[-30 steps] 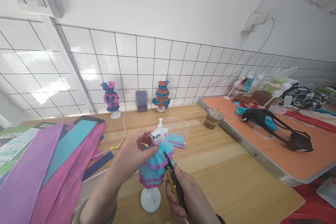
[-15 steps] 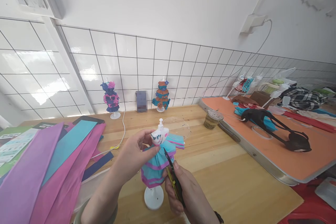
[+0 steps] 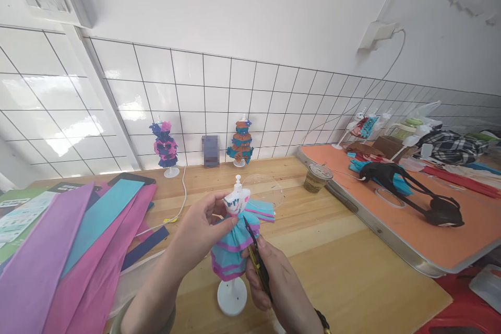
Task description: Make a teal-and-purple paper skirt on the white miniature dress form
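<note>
A small white dress form on a round base stands in front of me, leaning slightly. It wears a tiered skirt of turquoise crepe paper with purple edges. My left hand grips the form at the waist, thumb in front on the skirt's top and fingers behind. Black-and-yellow thread snips are held in my right hand, their dark tips pointing up against the upper skirt tier. Whether the tips touch the paper I cannot tell. Folded turquoise-and-purple strips lie just behind the form.
Purple, turquoise and pink paper sheets cover the left side. Two dressed forms, one blue-and-pink and one brown-and-teal, stand at the wall. A small tub sits beside an orange-topped table holding a black strapped item.
The dress form has tilted, its base shifting slightly right and its top slightly left. Both hands keep their hold, and the snips stay at the upper skirt.
</note>
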`<state>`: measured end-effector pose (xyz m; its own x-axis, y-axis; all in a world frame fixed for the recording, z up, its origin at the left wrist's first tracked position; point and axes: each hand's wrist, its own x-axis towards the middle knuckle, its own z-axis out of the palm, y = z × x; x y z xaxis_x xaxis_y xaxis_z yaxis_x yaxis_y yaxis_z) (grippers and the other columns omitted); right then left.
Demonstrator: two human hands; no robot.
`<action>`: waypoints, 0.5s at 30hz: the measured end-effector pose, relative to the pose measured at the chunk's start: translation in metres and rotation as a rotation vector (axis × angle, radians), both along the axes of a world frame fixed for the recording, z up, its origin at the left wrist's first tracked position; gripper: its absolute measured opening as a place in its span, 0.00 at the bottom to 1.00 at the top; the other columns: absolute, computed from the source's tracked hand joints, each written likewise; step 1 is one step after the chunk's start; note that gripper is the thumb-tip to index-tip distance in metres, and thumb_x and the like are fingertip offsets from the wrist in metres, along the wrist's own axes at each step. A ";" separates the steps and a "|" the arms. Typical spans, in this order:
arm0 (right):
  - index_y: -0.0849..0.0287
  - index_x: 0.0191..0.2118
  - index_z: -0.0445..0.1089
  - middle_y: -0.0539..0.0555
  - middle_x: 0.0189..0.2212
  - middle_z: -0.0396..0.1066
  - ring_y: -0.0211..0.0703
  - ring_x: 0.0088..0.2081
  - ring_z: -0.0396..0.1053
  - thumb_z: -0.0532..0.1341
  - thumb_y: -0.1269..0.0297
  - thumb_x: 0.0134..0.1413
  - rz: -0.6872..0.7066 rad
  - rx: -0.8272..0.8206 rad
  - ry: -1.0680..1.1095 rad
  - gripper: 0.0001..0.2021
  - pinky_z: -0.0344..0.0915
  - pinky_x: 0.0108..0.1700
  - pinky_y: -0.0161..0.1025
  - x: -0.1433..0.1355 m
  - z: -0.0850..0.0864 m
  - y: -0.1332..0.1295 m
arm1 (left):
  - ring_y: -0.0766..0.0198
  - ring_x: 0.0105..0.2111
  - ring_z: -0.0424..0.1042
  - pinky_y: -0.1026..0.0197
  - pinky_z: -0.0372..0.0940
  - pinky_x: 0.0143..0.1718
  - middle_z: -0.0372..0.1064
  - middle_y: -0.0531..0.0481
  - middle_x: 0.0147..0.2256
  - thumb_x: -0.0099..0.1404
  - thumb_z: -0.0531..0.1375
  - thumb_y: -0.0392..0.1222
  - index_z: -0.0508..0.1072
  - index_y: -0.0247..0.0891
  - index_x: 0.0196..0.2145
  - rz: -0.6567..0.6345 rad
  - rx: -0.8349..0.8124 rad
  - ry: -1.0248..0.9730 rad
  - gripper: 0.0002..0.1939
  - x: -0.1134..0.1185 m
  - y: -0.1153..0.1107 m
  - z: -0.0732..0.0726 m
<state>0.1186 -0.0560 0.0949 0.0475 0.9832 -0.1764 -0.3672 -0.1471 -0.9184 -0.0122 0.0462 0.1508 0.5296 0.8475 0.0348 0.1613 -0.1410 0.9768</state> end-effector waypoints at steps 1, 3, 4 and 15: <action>0.60 0.32 0.62 0.42 0.15 0.55 0.26 0.11 0.47 0.48 0.45 0.58 -0.003 0.004 -0.007 0.21 0.45 0.14 0.27 0.000 0.000 0.001 | 0.58 0.37 0.70 0.60 0.64 0.35 0.72 0.46 0.36 0.56 0.61 0.41 0.69 0.37 0.46 -0.001 -0.003 0.000 0.19 0.000 0.000 0.000; 0.60 0.31 0.62 0.42 0.14 0.54 0.25 0.11 0.46 0.48 0.45 0.58 -0.012 0.010 -0.026 0.21 0.44 0.14 0.27 0.000 0.000 0.002 | 0.59 0.37 0.70 0.60 0.64 0.35 0.72 0.46 0.36 0.56 0.61 0.41 0.69 0.37 0.46 -0.007 -0.005 -0.009 0.19 -0.001 0.000 0.000; 0.60 0.31 0.62 0.42 0.14 0.53 0.25 0.11 0.45 0.49 0.45 0.57 -0.017 0.010 -0.039 0.21 0.43 0.14 0.27 0.000 0.001 0.002 | 0.59 0.37 0.71 0.61 0.64 0.34 0.72 0.46 0.36 0.56 0.60 0.41 0.69 0.37 0.46 -0.010 -0.004 -0.015 0.18 -0.001 0.000 0.000; 0.58 0.26 0.58 0.40 0.12 0.48 0.25 0.11 0.41 0.50 0.43 0.55 -0.030 -0.041 -0.120 0.22 0.40 0.13 0.27 0.002 0.007 0.006 | 0.58 0.37 0.71 0.58 0.64 0.37 0.72 0.47 0.36 0.56 0.60 0.42 0.68 0.38 0.47 0.026 0.051 0.031 0.19 0.002 0.000 -0.001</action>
<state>0.1201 -0.0504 0.1021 0.0998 0.9730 -0.2079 -0.2597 -0.1762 -0.9495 -0.0099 0.0457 0.1494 0.5086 0.8588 0.0620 0.1960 -0.1856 0.9629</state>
